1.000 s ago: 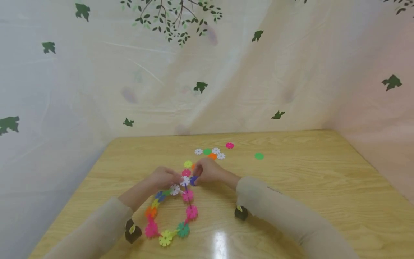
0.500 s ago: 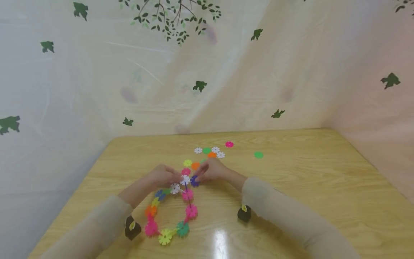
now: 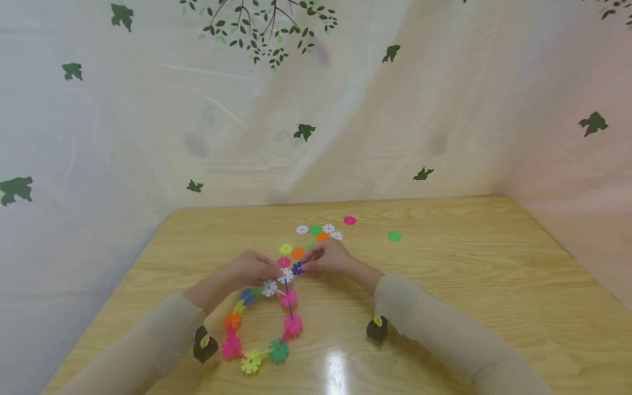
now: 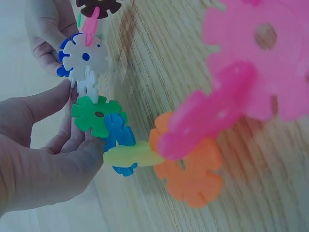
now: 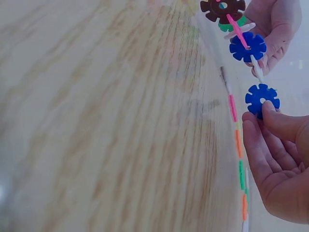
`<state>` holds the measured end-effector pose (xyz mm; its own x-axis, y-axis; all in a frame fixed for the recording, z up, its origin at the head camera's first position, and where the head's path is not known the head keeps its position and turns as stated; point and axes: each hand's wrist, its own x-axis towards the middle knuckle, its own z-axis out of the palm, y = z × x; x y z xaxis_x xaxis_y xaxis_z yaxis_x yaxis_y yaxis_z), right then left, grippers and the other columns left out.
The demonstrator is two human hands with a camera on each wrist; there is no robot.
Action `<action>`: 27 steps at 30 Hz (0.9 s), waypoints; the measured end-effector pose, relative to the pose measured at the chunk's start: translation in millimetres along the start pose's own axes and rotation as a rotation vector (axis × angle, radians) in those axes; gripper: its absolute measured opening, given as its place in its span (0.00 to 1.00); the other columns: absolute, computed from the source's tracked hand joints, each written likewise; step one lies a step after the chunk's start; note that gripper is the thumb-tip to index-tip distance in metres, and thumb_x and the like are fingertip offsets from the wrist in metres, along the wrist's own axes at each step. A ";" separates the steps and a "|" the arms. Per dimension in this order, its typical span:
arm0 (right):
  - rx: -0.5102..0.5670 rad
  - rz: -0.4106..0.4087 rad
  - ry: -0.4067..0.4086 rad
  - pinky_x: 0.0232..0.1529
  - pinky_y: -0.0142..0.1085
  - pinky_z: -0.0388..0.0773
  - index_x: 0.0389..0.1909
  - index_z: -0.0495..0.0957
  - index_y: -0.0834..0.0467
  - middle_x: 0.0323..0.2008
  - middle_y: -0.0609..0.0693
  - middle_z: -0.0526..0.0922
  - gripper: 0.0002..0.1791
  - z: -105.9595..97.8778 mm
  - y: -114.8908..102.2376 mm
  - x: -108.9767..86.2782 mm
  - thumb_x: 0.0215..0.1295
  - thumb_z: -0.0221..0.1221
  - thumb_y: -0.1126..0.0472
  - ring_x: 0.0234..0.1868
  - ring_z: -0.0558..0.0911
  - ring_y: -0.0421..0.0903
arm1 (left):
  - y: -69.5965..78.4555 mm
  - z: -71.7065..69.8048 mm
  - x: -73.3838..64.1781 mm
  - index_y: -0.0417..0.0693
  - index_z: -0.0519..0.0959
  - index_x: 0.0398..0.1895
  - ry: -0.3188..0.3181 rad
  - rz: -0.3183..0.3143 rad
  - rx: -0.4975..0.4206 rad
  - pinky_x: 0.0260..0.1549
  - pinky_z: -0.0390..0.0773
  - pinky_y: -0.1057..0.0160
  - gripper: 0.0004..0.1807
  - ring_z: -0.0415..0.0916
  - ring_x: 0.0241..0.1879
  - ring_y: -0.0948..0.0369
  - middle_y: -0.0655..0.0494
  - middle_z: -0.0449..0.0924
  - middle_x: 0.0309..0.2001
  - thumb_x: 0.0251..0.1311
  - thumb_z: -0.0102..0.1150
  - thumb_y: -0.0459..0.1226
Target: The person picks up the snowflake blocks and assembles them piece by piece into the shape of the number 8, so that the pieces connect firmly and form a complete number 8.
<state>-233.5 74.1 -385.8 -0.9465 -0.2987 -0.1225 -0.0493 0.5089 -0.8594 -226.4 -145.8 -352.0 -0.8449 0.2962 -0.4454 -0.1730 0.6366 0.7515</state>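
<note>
A loop of notched flower-shaped plastic discs (image 3: pixel 293 325), in pink, yellow, green, orange, blue and white, hangs together as a chain near the table's front. My left hand (image 3: pixel 254 267) pinches the chain at its far end by a white disc (image 3: pixel 286 275). In the left wrist view its thumb (image 4: pixel 50 100) and fingers close on the chain beside the white and green (image 4: pixel 94 116) discs. My right hand (image 3: pixel 329 256) pinches a dark blue disc (image 5: pixel 262 99) between thumb and fingertips. That blue disc's edge is right at a white disc (image 5: pixel 257 69) of the chain, seen edge-on.
Loose discs lie on the wooden table (image 3: pixel 444 307) beyond my hands: yellow (image 3: pixel 286 249), pink (image 3: pixel 283 261), orange (image 3: pixel 298 253), several white and green. A pink disc (image 3: pixel 349 220) and a green disc (image 3: pixel 394 236) lie farther off. A patterned curtain (image 3: pixel 345 153) hangs behind.
My right hand has shifted slightly right, and the blue disc it pinches has turned and risen a little beside the white one. The orange disc behind shows more fully. My left hand stays nearly still.
</note>
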 end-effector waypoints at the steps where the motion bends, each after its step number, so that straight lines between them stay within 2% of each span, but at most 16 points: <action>1: -0.013 -0.011 0.011 0.36 0.29 0.82 0.35 0.86 0.57 0.32 0.52 0.88 0.10 -0.1 0.3 0.1 0.50 0.71 0.61 0.31 0.83 0.38 | -0.3 0.1 0.6 0.35 0.80 0.46 -0.005 0.004 0.005 0.47 0.83 0.61 0.16 0.81 0.39 0.61 0.47 0.84 0.42 0.58 0.63 0.37; 5: -0.015 -0.048 0.024 0.38 0.29 0.81 0.34 0.86 0.58 0.32 0.52 0.89 0.09 -0.3 2.3 0.4 0.50 0.71 0.62 0.32 0.83 0.38 | -1.0 0.8 2.2 0.35 0.81 0.46 -0.016 0.020 0.017 0.47 0.83 0.60 0.17 0.81 0.39 0.61 0.45 0.85 0.43 0.57 0.64 0.37; 13: -0.033 -0.138 -0.021 0.47 0.31 0.81 0.36 0.86 0.57 0.35 0.52 0.89 0.08 -1.6 5.5 -0.5 0.54 0.69 0.62 0.36 0.85 0.38 | 0.0 3.7 1.1 0.35 0.81 0.46 -0.028 0.048 0.042 0.45 0.83 0.61 0.18 0.81 0.37 0.61 0.44 0.85 0.43 0.55 0.66 0.37; 23: -0.001 -0.180 -0.054 0.44 0.29 0.83 0.36 0.85 0.59 0.36 0.54 0.89 0.08 -1.6 5.8 -1.4 0.54 0.68 0.64 0.37 0.87 0.41 | 1.8 5.0 -1.6 0.34 0.81 0.47 -0.022 0.042 0.056 0.47 0.82 0.59 0.17 0.81 0.40 0.60 0.42 0.84 0.46 0.58 0.64 0.37; 27: -0.020 -0.210 -0.047 0.44 0.28 0.82 0.36 0.85 0.58 0.36 0.54 0.89 0.09 -0.9 6.9 -1.0 0.54 0.68 0.62 0.37 0.87 0.41 | 1.9 5.0 -0.6 0.33 0.81 0.47 -0.019 0.039 0.052 0.48 0.82 0.59 0.18 0.81 0.40 0.59 0.41 0.84 0.46 0.57 0.64 0.36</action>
<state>-233.2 78.6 -391.3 -0.8988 -0.4371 0.0347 -0.2506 0.4473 -0.8586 -223.7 -141.2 -352.7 -0.8406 0.3346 -0.4259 -0.1134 0.6602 0.7425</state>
